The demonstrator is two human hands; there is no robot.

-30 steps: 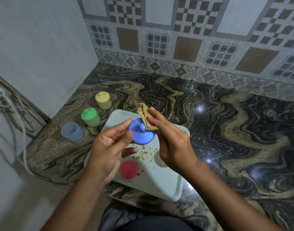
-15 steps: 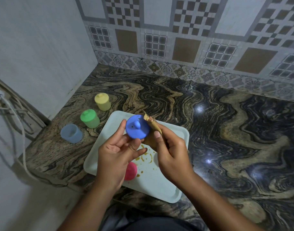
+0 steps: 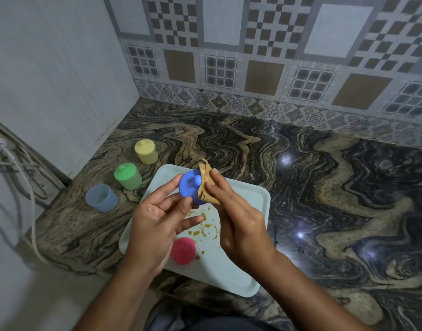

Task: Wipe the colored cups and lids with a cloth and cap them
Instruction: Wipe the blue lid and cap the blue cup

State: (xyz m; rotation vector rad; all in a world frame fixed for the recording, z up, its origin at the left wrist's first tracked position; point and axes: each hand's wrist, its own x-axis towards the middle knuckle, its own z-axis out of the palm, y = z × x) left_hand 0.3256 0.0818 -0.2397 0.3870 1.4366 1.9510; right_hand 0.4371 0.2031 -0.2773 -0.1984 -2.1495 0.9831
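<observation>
Blue lid (image 3: 189, 187) held at rim by our left grip (image 3: 155, 225) | right grip (image 3: 240, 225) pinches tan cloth (image 3: 206, 187) on lid's right edge | over tray (image 3: 229, 271), mid-frame

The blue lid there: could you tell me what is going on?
The left hand holds the blue lid while the right hand presses a tan cloth against it, above a stained tray. The yellow cup and green cup stand capped on the counter; the blue cup is open; a red piece sits on the tray.
</observation>
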